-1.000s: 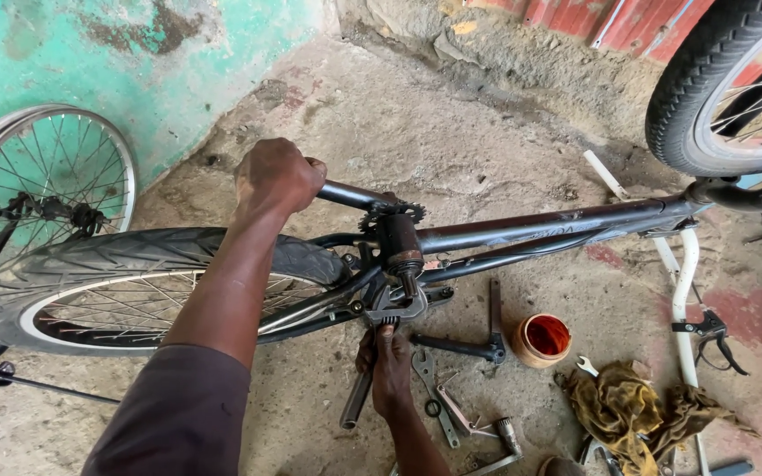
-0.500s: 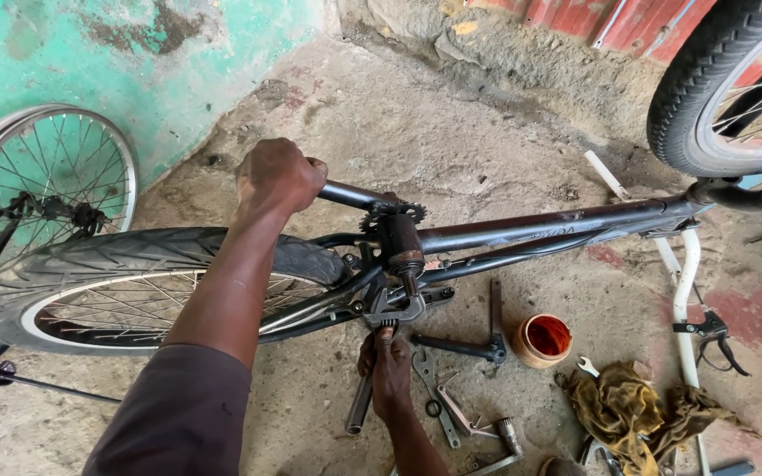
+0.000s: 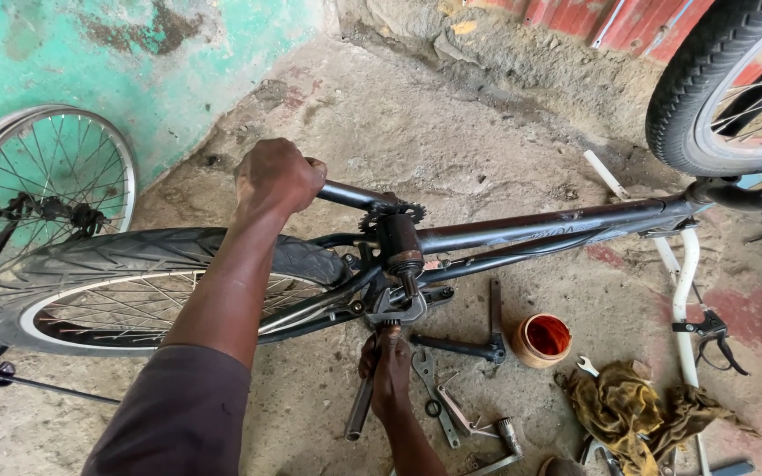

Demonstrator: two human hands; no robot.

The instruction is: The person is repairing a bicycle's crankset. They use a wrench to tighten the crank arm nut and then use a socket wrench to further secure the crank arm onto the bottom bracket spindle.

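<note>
The left hand [image 3: 277, 179] has its fingers wrapped tight around the black crank arm [image 3: 354, 194] of an upturned bicycle, just beside the small toothed sprocket [image 3: 392, 213] on the dark frame [image 3: 540, 227]. Below it, the right hand [image 3: 387, 368] closes its fingers on the handle of a large wrench [image 3: 379, 351], whose head sits on the bottom bracket spindle directly under the frame. Left of both hands lies the rear tyre [image 3: 125, 256]. On the concrete floor, right of the right hand's fingers, rest loose spanners [image 3: 429, 375], an orange grease tub [image 3: 543, 339] and a dirty yellow rag [image 3: 628, 410].
</note>
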